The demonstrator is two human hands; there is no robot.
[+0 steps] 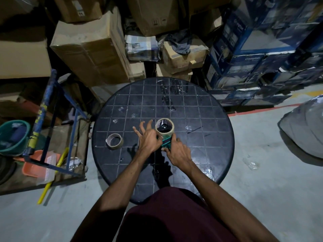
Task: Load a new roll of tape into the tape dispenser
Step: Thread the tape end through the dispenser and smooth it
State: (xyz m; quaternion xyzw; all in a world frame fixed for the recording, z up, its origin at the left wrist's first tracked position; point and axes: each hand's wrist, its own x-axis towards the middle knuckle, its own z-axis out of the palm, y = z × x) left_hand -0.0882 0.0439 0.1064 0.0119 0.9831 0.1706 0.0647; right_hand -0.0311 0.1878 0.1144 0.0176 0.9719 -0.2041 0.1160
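A green tape dispenser [166, 143] lies on the round black table [201, 119], just right of its middle. A tan roll of tape [165, 128] sits on the dispenser's black hub. My right hand [178, 151] grips the dispenser's green body from the near side. My left hand [148, 139] pinches at the dispenser just below the roll with thumb and forefinger, its other fingers spread. A second, thin tan tape ring [114, 140] lies flat on the table to the left, apart from both hands.
Bits of clear tape are stuck across the table's far half. Cardboard boxes [90, 49] and blue cartons [253, 63] stack up behind it. A blue metal trolley [52, 119] with an orange tray stands at the left, next to a green bucket [14, 135].
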